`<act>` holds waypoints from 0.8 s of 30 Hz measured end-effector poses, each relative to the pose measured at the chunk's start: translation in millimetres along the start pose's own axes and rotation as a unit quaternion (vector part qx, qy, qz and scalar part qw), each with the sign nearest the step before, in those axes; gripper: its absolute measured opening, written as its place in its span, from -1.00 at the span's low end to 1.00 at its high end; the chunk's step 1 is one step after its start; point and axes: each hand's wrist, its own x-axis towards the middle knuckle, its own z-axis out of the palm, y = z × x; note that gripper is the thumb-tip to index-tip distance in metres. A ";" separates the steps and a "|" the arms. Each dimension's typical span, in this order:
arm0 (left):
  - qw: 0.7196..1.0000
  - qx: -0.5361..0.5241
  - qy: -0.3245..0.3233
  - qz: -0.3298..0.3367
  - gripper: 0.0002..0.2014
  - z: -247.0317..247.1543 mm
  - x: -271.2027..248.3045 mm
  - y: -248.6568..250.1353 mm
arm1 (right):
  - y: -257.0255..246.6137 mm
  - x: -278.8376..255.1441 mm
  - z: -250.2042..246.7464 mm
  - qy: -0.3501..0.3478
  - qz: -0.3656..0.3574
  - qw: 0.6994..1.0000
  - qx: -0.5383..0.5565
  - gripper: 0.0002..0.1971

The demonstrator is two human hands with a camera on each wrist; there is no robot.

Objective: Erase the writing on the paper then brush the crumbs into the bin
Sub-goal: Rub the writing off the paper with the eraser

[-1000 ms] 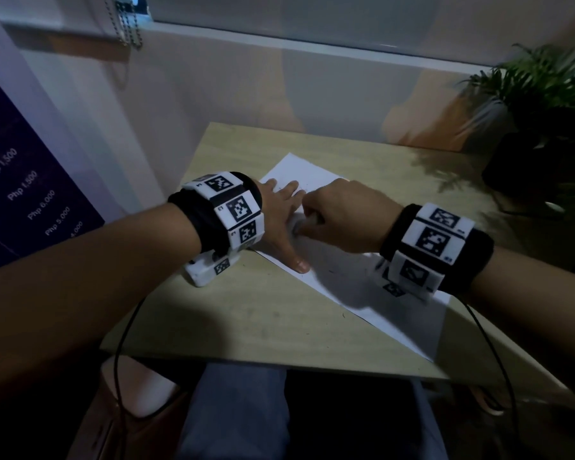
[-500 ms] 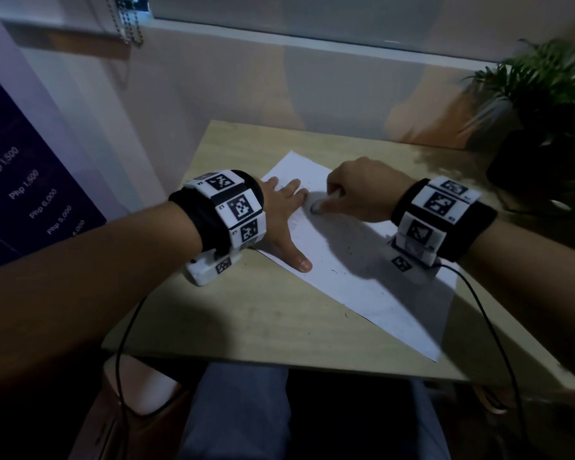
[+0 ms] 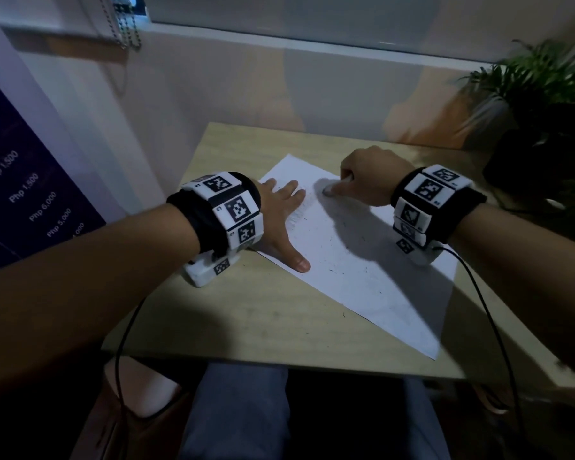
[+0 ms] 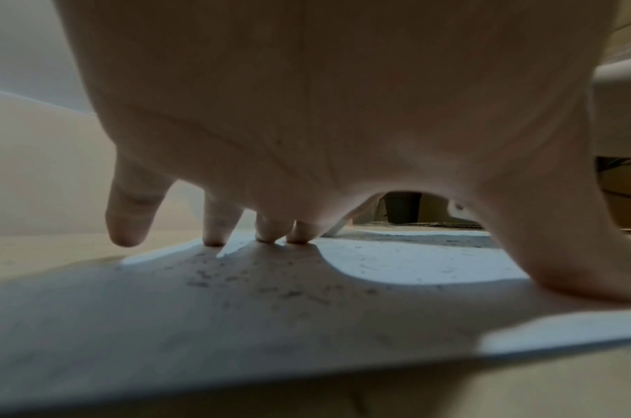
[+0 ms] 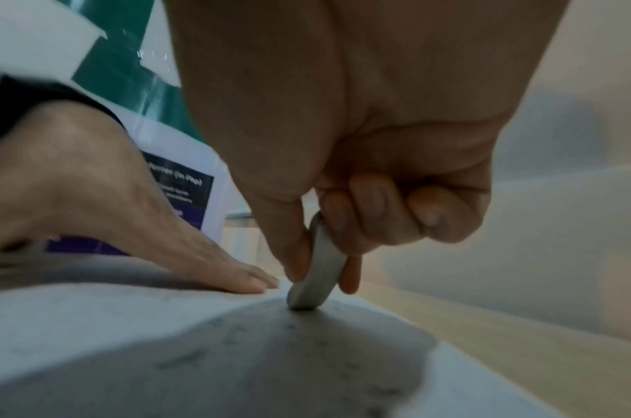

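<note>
A white sheet of paper (image 3: 372, 260) lies slantwise on the wooden table (image 3: 246, 327), dotted with dark eraser crumbs (image 4: 289, 294). My left hand (image 3: 281, 214) lies flat on the sheet's left part, its straight fingers (image 4: 214, 226) and thumb pressing it down. My right hand (image 3: 365, 177) pinches a pale grey eraser (image 5: 315, 271) between thumb and fingers, its lower end touching the paper (image 5: 128, 339) near the far corner. In the head view the eraser (image 3: 329, 190) shows just right of my left fingertips. No bin is in view.
A potted plant (image 3: 545, 104) stands at the table's far right corner. A wall runs close behind the table, and a dark poster with prices (image 3: 20, 197) hangs on the left. Cables trail from both wristbands. My legs are below the near table edge.
My right hand has moved with the eraser away from me and to the right, from beside my left thumb to the sheet's far corner. My left hand has stayed flat on the paper.
</note>
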 end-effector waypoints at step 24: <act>1.000 0.001 -0.006 -0.004 0.40 2.3 10.2 -20.9 | -49.5 -37.5 2.9 -0.026 -0.102 0.994 0.007 -0.61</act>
